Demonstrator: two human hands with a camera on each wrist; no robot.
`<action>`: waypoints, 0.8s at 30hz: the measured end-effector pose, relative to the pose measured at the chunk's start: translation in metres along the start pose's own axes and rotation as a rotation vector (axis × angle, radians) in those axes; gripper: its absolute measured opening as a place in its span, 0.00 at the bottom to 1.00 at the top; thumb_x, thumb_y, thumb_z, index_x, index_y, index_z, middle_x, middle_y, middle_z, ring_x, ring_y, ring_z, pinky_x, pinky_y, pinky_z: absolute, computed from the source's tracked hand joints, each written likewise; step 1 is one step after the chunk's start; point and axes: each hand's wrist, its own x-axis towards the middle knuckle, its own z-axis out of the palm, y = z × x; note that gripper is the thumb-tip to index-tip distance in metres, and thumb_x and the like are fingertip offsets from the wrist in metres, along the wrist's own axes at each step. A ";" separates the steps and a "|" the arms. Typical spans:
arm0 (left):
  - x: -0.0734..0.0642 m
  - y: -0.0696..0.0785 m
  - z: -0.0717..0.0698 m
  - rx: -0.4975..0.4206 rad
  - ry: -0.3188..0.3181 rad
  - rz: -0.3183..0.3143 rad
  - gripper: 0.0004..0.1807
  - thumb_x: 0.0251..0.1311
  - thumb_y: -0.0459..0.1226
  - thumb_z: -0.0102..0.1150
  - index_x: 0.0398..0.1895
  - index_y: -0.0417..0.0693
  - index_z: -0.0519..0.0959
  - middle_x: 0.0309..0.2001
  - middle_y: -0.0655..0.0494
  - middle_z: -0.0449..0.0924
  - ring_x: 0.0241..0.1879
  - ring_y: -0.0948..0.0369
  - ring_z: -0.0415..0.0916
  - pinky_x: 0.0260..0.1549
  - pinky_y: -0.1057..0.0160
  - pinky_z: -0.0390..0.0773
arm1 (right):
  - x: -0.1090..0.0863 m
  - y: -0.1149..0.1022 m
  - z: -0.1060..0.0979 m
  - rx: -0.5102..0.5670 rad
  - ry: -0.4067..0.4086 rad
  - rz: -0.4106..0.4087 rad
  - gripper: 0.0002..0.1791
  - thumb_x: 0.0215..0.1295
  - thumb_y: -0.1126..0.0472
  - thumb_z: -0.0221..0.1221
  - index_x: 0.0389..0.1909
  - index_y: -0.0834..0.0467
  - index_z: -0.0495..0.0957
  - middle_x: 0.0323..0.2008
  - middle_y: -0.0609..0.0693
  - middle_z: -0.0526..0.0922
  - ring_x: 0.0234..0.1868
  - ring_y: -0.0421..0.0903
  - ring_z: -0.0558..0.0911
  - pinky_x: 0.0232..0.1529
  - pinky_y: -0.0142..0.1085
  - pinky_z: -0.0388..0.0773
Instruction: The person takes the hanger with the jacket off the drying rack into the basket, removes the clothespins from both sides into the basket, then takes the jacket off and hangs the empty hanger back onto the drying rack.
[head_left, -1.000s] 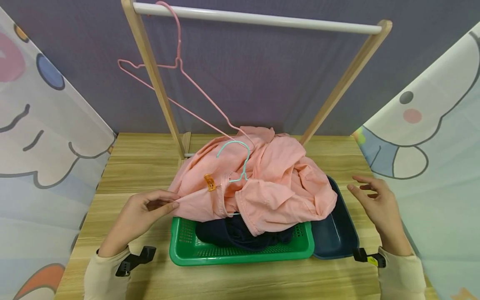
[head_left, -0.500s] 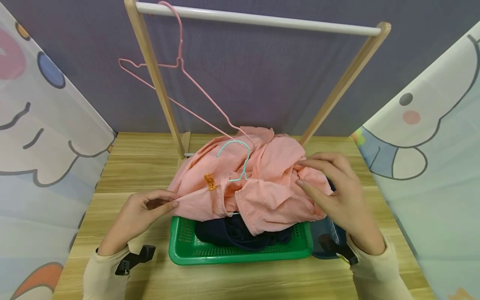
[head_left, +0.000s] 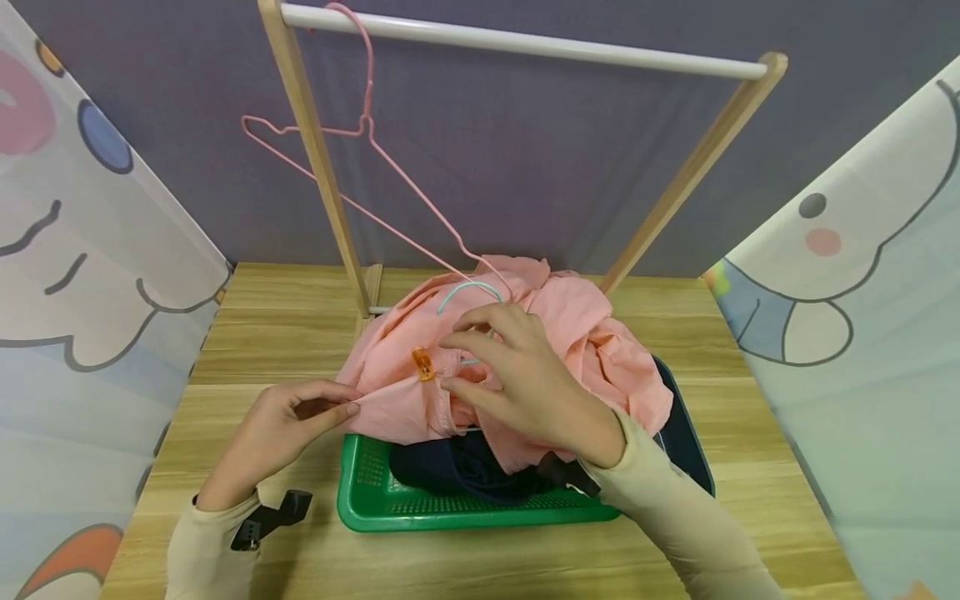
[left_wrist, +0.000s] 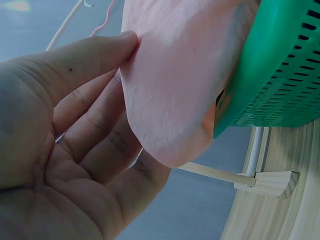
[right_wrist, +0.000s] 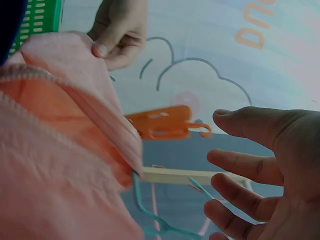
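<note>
A pink zip-up garment (head_left: pixel 618 358) lies heaped over the green basket, with a mint-green hanger (head_left: pixel 459 286) inside its neck, hook standing out. My left hand (head_left: pixel 281 429) pinches the garment's left edge between thumb and fingers; the left wrist view shows the cloth (left_wrist: pixel 170 95) hanging from that grip. An orange clothes clip (head_left: pixel 423 364) is fastened to the garment beside the zip. Over the collar, my right hand (head_left: pixel 528 379) reaches toward the clip, thumb and fingers apart and holding nothing. In the right wrist view a gap shows between its fingertips and the clip (right_wrist: pixel 165 122).
Dark navy cloth (head_left: pixel 450 473) fills part of the green basket (head_left: pixel 480 523). A dark blue bin (head_left: pixel 693 450) stands at its right, partly covered. Behind, a pink hanger (head_left: pixel 416 187) hangs from the white bar (head_left: pixel 525 40) of a wooden rack, its lower end reaching the garment.
My right hand has come in from the far right, across the garment, to beside the orange clip. The left hand keeps its pinch in the same place.
</note>
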 end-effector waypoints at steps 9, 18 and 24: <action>-0.001 0.000 0.001 0.017 0.004 -0.018 0.06 0.63 0.37 0.68 0.41 0.58 0.88 0.42 0.62 0.86 0.38 0.63 0.83 0.33 0.67 0.83 | 0.007 0.000 0.022 -0.044 -0.014 -0.011 0.16 0.61 0.55 0.72 0.47 0.58 0.84 0.49 0.52 0.76 0.47 0.49 0.74 0.50 0.40 0.70; -0.001 0.000 0.002 0.014 -0.001 -0.011 0.07 0.63 0.36 0.68 0.42 0.58 0.88 0.42 0.62 0.86 0.38 0.63 0.83 0.33 0.67 0.83 | 0.007 0.000 0.027 -0.052 -0.005 -0.027 0.12 0.62 0.57 0.71 0.43 0.57 0.84 0.50 0.53 0.74 0.46 0.49 0.73 0.48 0.38 0.69; -0.001 -0.001 0.002 0.002 -0.006 -0.016 0.06 0.63 0.37 0.68 0.41 0.57 0.88 0.41 0.61 0.86 0.38 0.62 0.83 0.33 0.66 0.84 | 0.007 -0.001 0.028 -0.008 0.090 -0.081 0.10 0.62 0.62 0.70 0.42 0.59 0.82 0.51 0.58 0.70 0.49 0.53 0.71 0.48 0.41 0.71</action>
